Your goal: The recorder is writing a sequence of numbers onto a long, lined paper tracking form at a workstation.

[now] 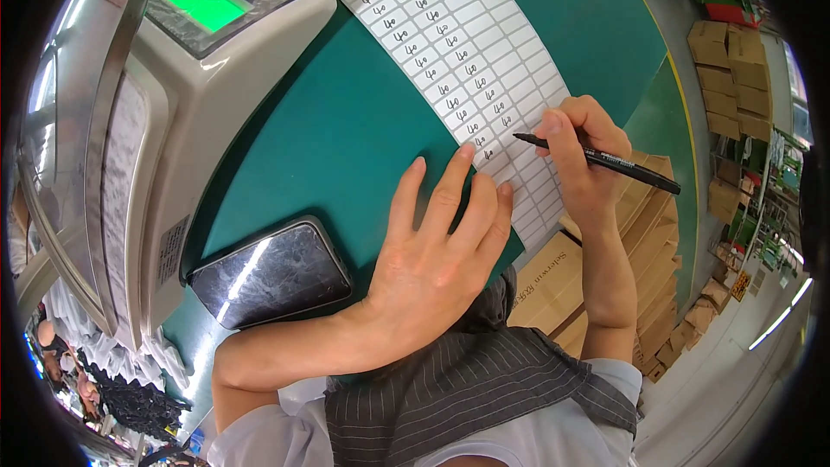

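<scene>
green tabletop (328,147) beneath splayed left hand (437,264), right hand (586,169) around pen (647,175)

Right hand (588,160) grips slim black marker pen (635,175), tip over long white sheet of rectangular labels (471,56), partly handwritten. Left hand (437,246), fingers spread, fingertips at sheet's left edge. Dark glossy smartphone (272,275) beside beige weighing scale with green-lit displays (238,78), on green tabletop (303,156).

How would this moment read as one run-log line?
left hand: at left edge of label sheet; right hand: holding black pen; sheet: partly handwritten; phone: lying on green table; weighing scale: displays lit green
</scene>
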`<act>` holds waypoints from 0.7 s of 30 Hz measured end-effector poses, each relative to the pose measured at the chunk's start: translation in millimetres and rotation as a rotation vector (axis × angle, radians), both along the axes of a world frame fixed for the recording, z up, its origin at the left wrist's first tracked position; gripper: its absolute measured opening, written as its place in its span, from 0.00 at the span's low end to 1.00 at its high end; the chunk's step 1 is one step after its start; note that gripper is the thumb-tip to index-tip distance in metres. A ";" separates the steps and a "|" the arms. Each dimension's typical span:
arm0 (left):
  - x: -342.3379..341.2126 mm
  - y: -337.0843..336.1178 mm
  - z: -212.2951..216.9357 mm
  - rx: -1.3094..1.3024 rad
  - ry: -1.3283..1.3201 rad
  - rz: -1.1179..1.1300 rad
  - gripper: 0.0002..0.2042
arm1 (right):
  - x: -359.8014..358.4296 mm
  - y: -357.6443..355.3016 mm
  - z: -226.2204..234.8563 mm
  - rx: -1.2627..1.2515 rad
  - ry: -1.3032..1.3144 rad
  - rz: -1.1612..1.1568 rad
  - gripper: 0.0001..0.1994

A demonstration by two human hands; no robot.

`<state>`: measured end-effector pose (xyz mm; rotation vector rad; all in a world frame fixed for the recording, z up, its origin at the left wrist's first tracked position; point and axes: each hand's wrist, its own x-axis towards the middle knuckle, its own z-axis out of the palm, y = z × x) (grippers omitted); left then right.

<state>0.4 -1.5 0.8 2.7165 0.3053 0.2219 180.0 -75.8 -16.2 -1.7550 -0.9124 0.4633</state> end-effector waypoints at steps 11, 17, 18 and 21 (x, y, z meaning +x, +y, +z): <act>-0.6 0.1 0.1 0.002 -0.008 0.006 0.19 | 0.8 -1.0 -1.5 -0.047 -0.044 -0.005 0.10; -0.8 -0.1 -0.9 -0.003 -0.017 0.010 0.19 | 0.4 0.2 0.0 -0.035 -0.026 0.007 0.10; -0.7 0.1 -0.7 -0.002 -0.018 0.011 0.19 | 1.5 0.0 0.1 -0.060 -0.055 0.031 0.10; -0.6 0.4 -0.2 -0.012 -0.014 0.007 0.19 | 1.7 -1.7 -0.2 -0.017 0.035 0.000 0.10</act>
